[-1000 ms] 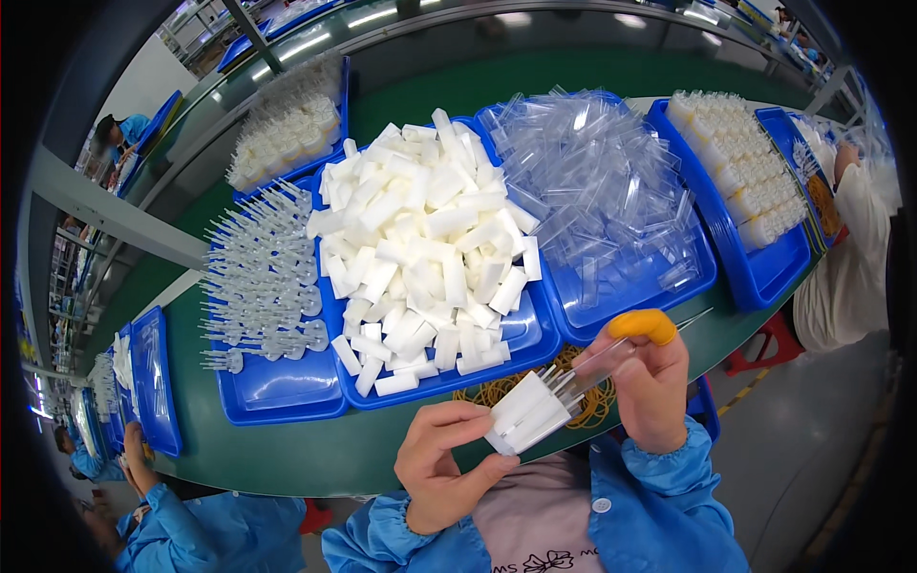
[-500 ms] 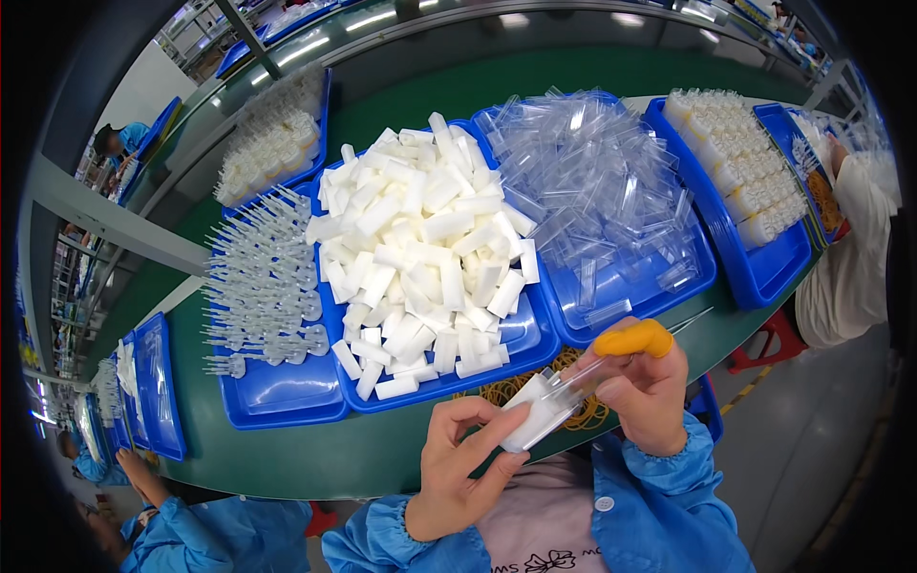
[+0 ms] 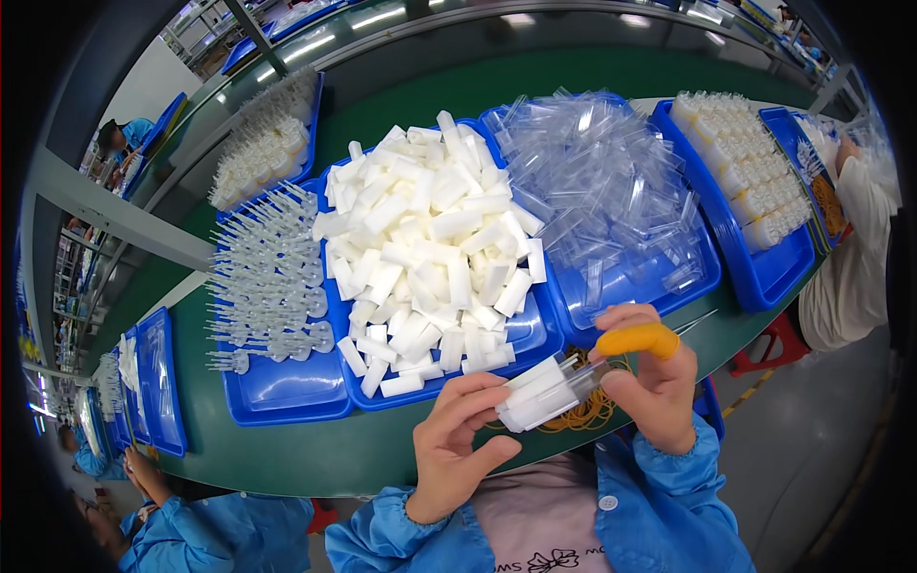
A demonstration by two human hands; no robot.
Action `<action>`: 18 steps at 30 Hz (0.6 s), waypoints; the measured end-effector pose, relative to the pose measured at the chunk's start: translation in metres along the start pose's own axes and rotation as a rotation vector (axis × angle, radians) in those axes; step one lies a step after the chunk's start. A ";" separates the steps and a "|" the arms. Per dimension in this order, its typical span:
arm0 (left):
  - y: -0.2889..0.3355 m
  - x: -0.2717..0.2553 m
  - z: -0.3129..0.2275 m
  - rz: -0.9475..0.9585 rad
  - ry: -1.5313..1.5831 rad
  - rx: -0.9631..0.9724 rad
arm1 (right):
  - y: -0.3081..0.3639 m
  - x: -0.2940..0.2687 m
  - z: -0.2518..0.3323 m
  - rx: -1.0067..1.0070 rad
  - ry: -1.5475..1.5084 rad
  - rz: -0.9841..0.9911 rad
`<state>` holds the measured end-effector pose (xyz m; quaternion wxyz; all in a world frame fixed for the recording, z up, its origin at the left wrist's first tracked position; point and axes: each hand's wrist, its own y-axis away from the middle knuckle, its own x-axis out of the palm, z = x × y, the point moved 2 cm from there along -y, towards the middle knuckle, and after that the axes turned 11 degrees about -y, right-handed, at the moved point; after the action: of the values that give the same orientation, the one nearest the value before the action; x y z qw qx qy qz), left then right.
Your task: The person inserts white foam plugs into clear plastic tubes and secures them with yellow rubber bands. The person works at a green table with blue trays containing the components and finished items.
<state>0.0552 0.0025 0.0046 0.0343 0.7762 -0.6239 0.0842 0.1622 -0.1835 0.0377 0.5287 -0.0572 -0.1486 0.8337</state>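
My right hand (image 3: 654,382), with a yellow cover on one finger, grips a small bundle of clear plastic tubes (image 3: 579,380) by its right end. White pieces (image 3: 535,393) fill the bundle's left part; how they sit with the tubes is hard to make out. At that white end is my left hand (image 3: 463,447), its fingertips against the edge and its thumb lifted away below. Behind the hands, a blue tray (image 3: 516,334) carries a heap of white cylindrical pieces (image 3: 430,248). Right of it, another blue tray (image 3: 659,296) holds loose clear tubes (image 3: 602,191).
Yellow rubber bands (image 3: 587,413) lie just behind the bundle on the green table (image 3: 287,463). A blue tray (image 3: 287,396) of translucent nozzle-like parts (image 3: 267,277) is at left. Several bundled parts (image 3: 740,172) fill a right-hand tray. A thin pointed tool (image 3: 697,321) lies near my right hand. A co-worker (image 3: 210,530) sits at left.
My left thumb has come off the white piece and the left fingers have spread. The bundle has shifted slightly up and turned, showing more of its white pieces.
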 end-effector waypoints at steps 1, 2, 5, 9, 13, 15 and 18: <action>-0.001 0.000 0.000 0.001 0.079 -0.051 | 0.002 0.001 0.001 -0.005 0.023 -0.039; -0.003 0.000 -0.001 0.002 0.159 -0.100 | 0.003 0.002 0.001 -0.042 0.059 -0.022; -0.006 0.001 -0.003 0.026 0.296 -0.193 | 0.009 0.004 0.002 -0.101 0.108 0.010; 0.001 0.001 0.002 0.014 0.214 -0.056 | 0.015 0.016 0.004 -0.071 0.038 0.023; 0.003 0.003 -0.002 0.011 0.137 0.008 | 0.020 0.018 0.001 -0.046 -0.023 -0.005; 0.003 0.005 -0.002 0.005 0.122 0.022 | 0.021 0.017 0.000 -0.058 -0.029 -0.002; 0.003 0.003 0.000 -0.030 0.140 0.016 | 0.015 0.017 0.000 -0.054 0.009 0.060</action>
<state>0.0534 -0.0014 0.0048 0.0728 0.7779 -0.6076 0.1428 0.1424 -0.1744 0.0346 0.5024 -0.0796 -0.1668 0.8447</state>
